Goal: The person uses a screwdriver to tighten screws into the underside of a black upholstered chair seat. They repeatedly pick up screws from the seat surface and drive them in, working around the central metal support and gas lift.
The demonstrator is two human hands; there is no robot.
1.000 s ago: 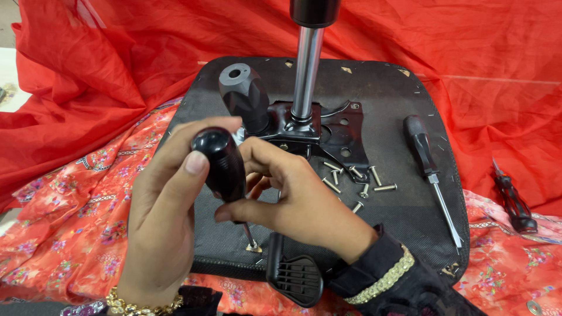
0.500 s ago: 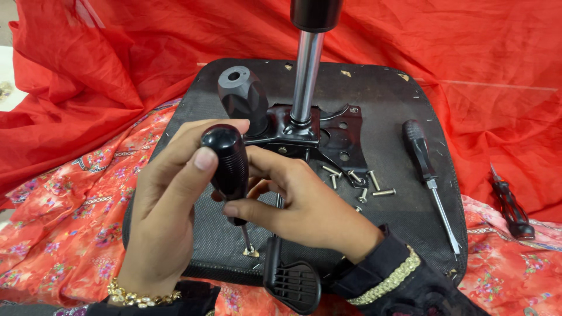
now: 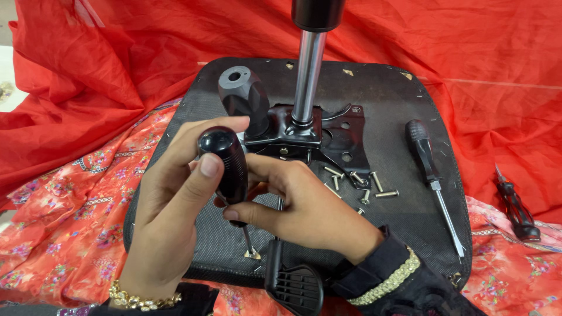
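The left hand [image 3: 170,222] wraps the black handle of a screwdriver [image 3: 225,169], thumb on its side. The right hand [image 3: 298,208] pinches the lower handle with closed fingers. The screwdriver stands nearly upright, its tip on a screw [image 3: 253,254] at the near edge of the seat base [image 3: 380,93]. Behind it, a metal plate [image 3: 328,137] carries a chrome column [image 3: 307,76]. Loose screws [image 3: 363,184] lie just right of the hands; a second screwdriver [image 3: 433,175] rests farther right. Red cloth [image 3: 88,76] lies all around.
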